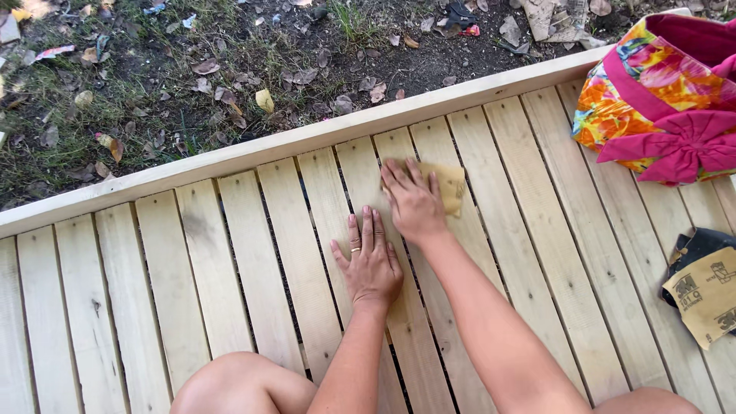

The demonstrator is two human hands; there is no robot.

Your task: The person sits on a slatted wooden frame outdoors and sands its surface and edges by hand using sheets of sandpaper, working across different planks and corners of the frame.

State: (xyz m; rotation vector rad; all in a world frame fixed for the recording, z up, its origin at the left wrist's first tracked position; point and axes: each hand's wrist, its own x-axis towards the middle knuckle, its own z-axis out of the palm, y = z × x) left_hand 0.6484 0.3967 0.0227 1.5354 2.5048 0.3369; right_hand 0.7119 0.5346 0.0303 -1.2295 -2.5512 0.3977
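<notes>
Two bare hands on a slatted wooden surface, one pressing a sheet of sandpaper flat.

The slatted surface (230,253) of pale boards fills most of the view, ending at a raised rail (307,138) along its far edge, with leaf-strewn ground (153,69) beyond. Boards lie bare to the left of the hands. A bright flowered bag (659,100) with a pink bow sits at the far right corner against the rail, well apart from the hands. More sandpaper sheets (705,291) lie at the right edge. The right hand (414,203) lies flat, fingers spread, pressing down the tan sandpaper (450,186), close to the rail. The left hand (372,264) rests just beside it, palm down, open, holding nothing.
</notes>
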